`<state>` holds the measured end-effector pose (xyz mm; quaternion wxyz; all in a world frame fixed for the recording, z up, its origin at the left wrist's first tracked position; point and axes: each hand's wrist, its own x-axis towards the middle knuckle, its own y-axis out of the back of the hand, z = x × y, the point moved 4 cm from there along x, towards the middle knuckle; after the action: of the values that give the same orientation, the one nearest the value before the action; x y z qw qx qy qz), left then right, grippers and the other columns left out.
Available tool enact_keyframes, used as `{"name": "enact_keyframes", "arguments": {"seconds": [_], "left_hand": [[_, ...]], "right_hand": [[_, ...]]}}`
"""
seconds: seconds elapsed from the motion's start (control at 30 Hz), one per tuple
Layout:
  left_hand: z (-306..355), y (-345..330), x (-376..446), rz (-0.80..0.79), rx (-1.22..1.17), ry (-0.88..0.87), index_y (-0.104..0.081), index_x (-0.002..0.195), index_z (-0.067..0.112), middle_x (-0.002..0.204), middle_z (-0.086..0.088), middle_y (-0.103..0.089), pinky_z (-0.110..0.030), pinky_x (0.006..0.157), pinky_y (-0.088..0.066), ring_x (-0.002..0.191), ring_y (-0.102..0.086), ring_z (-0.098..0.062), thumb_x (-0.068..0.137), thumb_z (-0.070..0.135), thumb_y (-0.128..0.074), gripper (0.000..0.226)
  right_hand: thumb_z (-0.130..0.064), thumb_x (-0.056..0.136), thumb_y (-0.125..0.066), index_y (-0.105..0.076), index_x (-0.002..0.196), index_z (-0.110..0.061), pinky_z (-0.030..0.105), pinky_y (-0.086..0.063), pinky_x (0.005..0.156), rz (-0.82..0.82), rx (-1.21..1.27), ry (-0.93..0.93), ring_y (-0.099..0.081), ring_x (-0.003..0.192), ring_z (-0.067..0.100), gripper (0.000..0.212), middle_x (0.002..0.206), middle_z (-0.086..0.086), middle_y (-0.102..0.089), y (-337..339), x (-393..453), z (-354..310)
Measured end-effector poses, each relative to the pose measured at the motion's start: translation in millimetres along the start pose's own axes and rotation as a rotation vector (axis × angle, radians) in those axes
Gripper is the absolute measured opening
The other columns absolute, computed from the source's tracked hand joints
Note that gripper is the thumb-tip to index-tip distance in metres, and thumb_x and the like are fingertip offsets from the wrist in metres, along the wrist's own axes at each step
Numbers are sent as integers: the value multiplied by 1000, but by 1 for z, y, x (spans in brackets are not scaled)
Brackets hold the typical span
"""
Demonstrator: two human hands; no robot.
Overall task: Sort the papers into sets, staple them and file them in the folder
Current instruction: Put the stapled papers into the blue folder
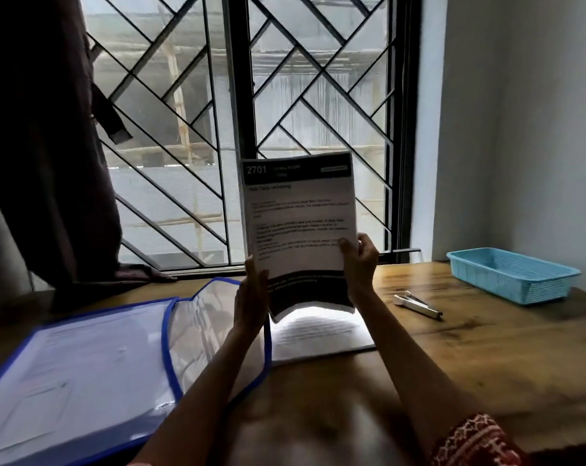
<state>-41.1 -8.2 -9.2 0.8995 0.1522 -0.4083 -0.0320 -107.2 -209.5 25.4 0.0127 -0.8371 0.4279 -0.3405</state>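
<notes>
Two hands (251, 294) (360, 260) hold one paper set (300, 230) above one folder (83, 375).

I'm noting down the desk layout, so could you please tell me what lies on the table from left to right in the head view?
Blue-edged folder → flat papers beneath the held-up sheets → stapler → blue basket.

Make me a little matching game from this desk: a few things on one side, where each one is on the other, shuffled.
Things:
1. stapler
2. basket
3. folder
4. paper set

Places:
A. open on the table's left side
B. held upright in both hands
C. far right, by the wall
D. lying between the hands and the basket

Pairs: 1-D, 2-C, 3-A, 4-B
</notes>
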Motion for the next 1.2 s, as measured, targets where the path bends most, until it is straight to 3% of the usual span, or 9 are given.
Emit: {"name": "enact_keyframes", "arguments": {"seconds": [0.17,0.3,0.43,0.53,0.6,0.7,0.87,0.97,1.2], "left_hand": [[-25,-23,-7,-318,148,105,-23,140,-1,118,-21,-54,-44,83,-46,106,-58,-38,89,40,-46,70],[-40,-32,-11,-485,296,127,-37,139,4,134,-18,-34,-37,95,-42,125,-44,-33,88,23,-61,59],[-32,-20,-17,-463,16,221,-38,135,-2,133,-20,-37,-23,96,-37,125,-44,-25,80,31,-66,70],[-20,0,-18,-146,55,357,-34,134,3,123,-23,-56,-28,82,-40,113,-55,-33,96,29,-48,48],[-17,23,-17,57,339,467,-43,124,6,117,-21,-60,-36,83,-42,110,-56,-36,98,33,-42,38],[-31,34,-25,-233,677,515,-60,113,8,114,-11,-63,-35,87,-47,109,-59,-27,89,19,-53,26],[-37,38,-35,-520,459,447,-73,97,6,89,-6,-70,-26,78,-50,84,-64,-18,76,8,-64,23],[-37,42,-45,-590,289,512,-69,107,4,92,-7,-68,-30,90,-48,87,-64,-17,84,13,-65,25],[-28,53,-53,-493,295,451,-60,122,5,123,-9,-62,-21,91,-43,114,-57,-19,86,16,-65,38]], "right_hand": [[-33,79,-66,-61,103,-10,42,-53,76,-94,-310,-138,-62,85,29,33,91,8,-65,8,-5,18],[-26,78,-65,-62,108,-9,45,-53,79,-205,-424,-157,-63,89,32,35,91,7,-65,10,-13,26],[-11,84,-60,-64,105,-1,41,-52,71,-280,-595,80,-63,86,35,23,92,20,-68,0,-5,10],[-11,82,-54,-68,90,-2,28,-38,60,-177,-662,213,-63,79,34,19,83,23,-68,-1,-10,3],[-18,79,-52,-69,87,-1,27,-32,60,-59,-575,177,-61,74,32,25,79,24,-67,1,-14,-1],[-21,75,-60,-68,93,2,33,-41,66,100,-343,-81,-53,75,20,30,84,19,-65,6,-12,-4],[9,83,-59,-56,99,-3,18,-48,51,152,532,-563,-58,55,9,21,77,3,-65,-35,-49,9],[-5,92,-51,-53,86,-6,13,-44,39,-58,493,-714,-53,35,1,7,42,-8,-58,-64,-76,17],[-9,93,-37,-45,66,-6,10,-24,30,-10,714,-937,-33,22,9,29,47,7,-44,-107,-155,21]]}}
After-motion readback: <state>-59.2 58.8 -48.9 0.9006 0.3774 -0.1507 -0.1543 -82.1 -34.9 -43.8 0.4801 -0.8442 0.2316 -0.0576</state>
